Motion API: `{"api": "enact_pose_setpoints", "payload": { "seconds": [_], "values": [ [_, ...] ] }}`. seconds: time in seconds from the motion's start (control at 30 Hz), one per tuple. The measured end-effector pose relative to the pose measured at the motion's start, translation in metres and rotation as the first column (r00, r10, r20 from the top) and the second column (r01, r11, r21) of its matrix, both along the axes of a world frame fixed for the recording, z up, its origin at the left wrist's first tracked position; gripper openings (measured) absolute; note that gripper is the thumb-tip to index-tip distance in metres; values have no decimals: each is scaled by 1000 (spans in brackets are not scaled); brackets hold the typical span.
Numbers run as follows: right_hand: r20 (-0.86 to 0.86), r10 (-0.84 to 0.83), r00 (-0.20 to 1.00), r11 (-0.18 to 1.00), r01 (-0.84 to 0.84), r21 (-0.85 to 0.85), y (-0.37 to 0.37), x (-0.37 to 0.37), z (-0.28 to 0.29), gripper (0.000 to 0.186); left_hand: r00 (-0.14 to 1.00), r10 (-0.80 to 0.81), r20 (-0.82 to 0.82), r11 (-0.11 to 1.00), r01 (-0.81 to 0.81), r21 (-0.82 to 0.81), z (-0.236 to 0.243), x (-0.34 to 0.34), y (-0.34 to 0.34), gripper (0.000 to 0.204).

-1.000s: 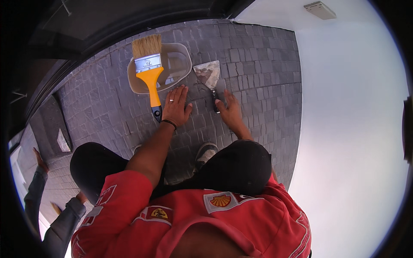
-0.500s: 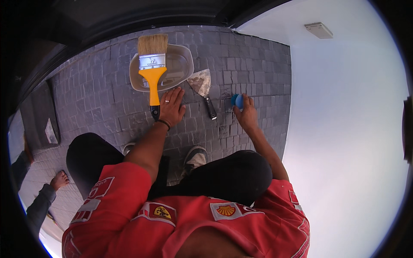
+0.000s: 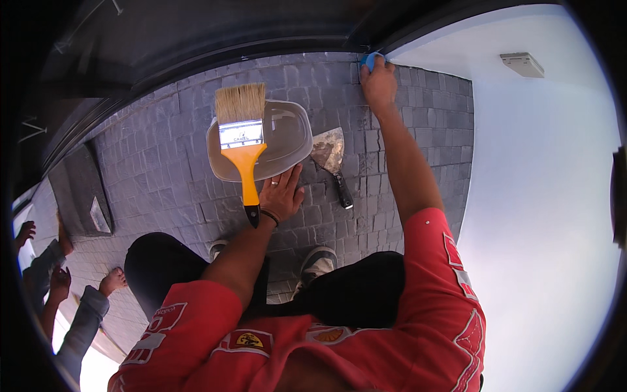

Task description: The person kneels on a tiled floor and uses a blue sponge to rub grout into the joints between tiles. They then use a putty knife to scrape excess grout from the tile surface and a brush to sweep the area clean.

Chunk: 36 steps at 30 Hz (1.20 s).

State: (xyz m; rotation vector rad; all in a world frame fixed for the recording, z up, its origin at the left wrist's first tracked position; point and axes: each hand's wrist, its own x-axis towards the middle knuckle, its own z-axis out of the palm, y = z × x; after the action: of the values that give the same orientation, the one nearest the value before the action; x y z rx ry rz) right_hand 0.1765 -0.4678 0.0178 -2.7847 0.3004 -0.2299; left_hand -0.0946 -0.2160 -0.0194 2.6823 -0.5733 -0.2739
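Grey stone paving (image 3: pixel 163 196) lies beneath the right arm (image 3: pixel 410 163), stretched far forward, and the left hand (image 3: pixel 282 196), splayed palm-down, gripping nothing, beside one tub (image 3: pixel 287 140). One paintbrush (image 3: pixel 243 159) and one scraper (image 3: pixel 332 157) point lengthwise away from the person; at the paving's far corner the right hand (image 3: pixel 380 85) grasps one small blue object (image 3: pixel 371 61), its long axis unclear

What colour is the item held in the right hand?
The item is blue; the head view shows it.
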Motion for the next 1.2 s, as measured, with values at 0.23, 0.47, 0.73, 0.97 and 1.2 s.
{"api": "enact_pose_setpoints", "payload": {
  "seconds": [0.23,0.47,0.73,0.97,1.2],
  "values": [
    [-68,-4,998,999,1,-43,-9,-4,12,46,1000,-17,-11,999,18,30,2,3,1,65],
    [-76,112,991,992,-117,-57,-3,-3,5,43,1000,-14,8,1000,14,-8,-1,2,1,65],
    [-109,63,992,994,-73,-86,-10,13,17,40,1000,-3,29,1000,3,2,0,2,0,66],
    [-152,68,986,996,-76,-49,5,17,1,40,1000,-8,-26,1000,7,-18,-3,0,1,65],
    [-158,8,987,996,5,87,-3,13,12,39,1000,0,-22,1000,0,-15,-4,1,0,66]
  ]
}}
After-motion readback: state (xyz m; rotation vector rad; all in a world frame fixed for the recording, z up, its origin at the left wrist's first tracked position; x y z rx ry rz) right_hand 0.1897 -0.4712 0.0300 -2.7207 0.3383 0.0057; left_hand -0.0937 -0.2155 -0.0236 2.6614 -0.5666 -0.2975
